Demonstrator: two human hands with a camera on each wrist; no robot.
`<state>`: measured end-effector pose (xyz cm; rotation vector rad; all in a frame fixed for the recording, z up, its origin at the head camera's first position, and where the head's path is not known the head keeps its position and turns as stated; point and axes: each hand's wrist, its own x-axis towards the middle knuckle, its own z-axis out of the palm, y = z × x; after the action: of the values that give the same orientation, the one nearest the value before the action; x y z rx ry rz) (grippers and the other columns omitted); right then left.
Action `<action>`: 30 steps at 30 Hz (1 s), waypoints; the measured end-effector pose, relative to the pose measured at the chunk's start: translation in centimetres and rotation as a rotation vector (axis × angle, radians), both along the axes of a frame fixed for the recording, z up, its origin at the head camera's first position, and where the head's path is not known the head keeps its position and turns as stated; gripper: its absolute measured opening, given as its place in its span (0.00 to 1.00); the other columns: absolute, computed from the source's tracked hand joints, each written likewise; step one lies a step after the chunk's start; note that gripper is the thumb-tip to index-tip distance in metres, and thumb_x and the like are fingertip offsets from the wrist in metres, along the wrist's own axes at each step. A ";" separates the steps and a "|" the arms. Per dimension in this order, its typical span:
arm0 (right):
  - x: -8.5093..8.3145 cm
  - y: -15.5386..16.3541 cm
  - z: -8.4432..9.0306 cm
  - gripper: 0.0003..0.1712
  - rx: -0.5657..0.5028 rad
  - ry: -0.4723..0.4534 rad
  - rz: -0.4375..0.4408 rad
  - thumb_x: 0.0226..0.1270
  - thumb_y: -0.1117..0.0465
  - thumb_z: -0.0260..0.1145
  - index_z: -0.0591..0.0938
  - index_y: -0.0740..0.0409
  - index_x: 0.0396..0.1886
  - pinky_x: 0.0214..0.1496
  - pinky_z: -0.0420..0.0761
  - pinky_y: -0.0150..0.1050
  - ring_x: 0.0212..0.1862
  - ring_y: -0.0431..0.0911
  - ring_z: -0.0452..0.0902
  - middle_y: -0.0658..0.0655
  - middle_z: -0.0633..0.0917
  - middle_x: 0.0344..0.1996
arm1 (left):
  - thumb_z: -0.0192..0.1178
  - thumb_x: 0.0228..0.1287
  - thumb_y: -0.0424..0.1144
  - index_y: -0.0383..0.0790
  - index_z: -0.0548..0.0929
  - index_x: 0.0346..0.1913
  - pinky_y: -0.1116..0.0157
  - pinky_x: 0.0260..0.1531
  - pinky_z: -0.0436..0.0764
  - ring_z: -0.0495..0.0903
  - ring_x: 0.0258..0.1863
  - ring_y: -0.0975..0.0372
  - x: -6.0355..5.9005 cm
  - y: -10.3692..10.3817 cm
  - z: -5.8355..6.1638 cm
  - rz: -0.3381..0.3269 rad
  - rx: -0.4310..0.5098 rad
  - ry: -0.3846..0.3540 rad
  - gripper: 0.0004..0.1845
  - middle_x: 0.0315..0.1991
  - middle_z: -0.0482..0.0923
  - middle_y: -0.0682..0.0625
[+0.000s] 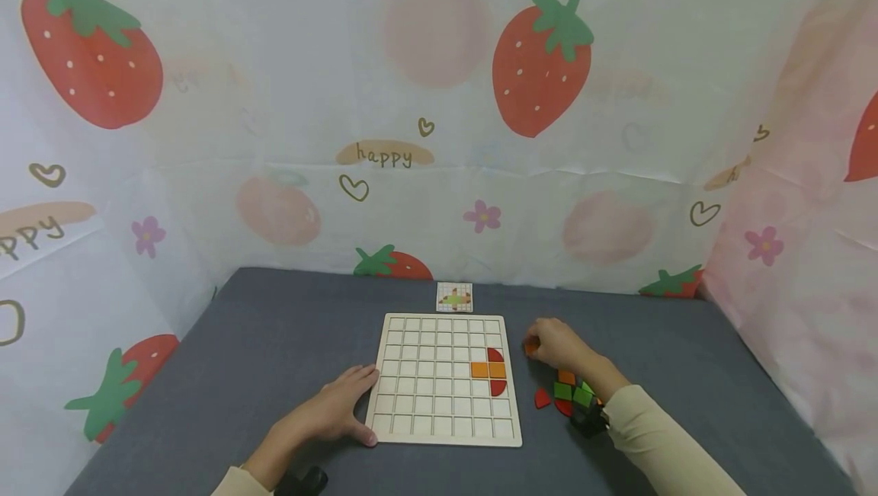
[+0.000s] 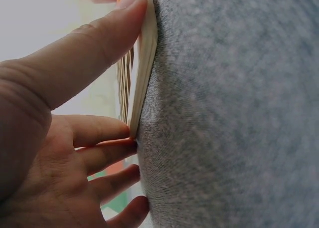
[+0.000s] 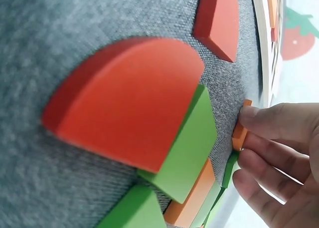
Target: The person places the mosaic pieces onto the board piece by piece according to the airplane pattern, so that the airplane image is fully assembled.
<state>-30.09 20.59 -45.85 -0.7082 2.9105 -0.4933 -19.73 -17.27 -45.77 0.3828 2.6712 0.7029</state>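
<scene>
A pale wooden grid board (image 1: 439, 404) lies flat on the grey cloth-covered bench (image 1: 261, 344), and the left hand (image 1: 329, 412) rests against its near left corner, fingers straight and relaxed, thumb laid along the board's edge (image 2: 144, 53), grasping nothing. On the board's right side sit 2 orange square tiles (image 1: 488, 369) side by side, with a red quarter-round piece (image 1: 495, 354) just above them and another (image 1: 498, 387) just below. The right hand (image 1: 559, 344) is just right of the board, its grip pinched on a small orange square piece (image 3: 240, 133) held at the fingertips against the cloth. Near that wrist lies a loose heap of red, green and orange pieces (image 1: 568, 393); how many is hard to tell. A small pattern card (image 1: 454, 296) lies beyond the board's far edge.
</scene>
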 end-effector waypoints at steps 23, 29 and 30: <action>0.3 -0.7 0.1 0.07 0.075 0.060 0.001 0.55 0.69 0.71 0.87 0.64 0.35 0.42 0.81 0.47 0.36 0.49 0.78 0.56 0.82 0.32 | 0.79 0.38 0.43 0.29 0.64 0.71 0.34 0.65 0.57 0.53 0.75 0.41 0.1 -0.1 0.2 0.005 0.014 0.001 0.54 0.73 0.60 0.36; 0.4 -0.4 0.1 0.09 0.069 0.063 0.015 0.55 0.69 0.71 0.87 0.64 0.37 0.44 0.81 0.47 0.38 0.50 0.79 0.56 0.83 0.34 | 0.79 0.39 0.43 0.29 0.64 0.71 0.34 0.65 0.57 0.53 0.75 0.41 0.2 -0.1 0.2 0.002 0.016 0.000 0.54 0.73 0.60 0.37; 0.4 -0.3 0.1 0.09 0.068 0.062 0.020 0.55 0.68 0.71 0.87 0.64 0.38 0.44 0.81 0.47 0.38 0.50 0.79 0.57 0.83 0.34 | 0.79 0.39 0.43 0.30 0.64 0.71 0.34 0.65 0.57 0.53 0.75 0.41 0.2 -0.1 0.1 0.002 0.017 -0.001 0.54 0.73 0.60 0.37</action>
<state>-29.69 20.27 -45.79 -0.7560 2.9584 -0.3744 -19.52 -17.35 -45.63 0.3836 2.6664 0.7270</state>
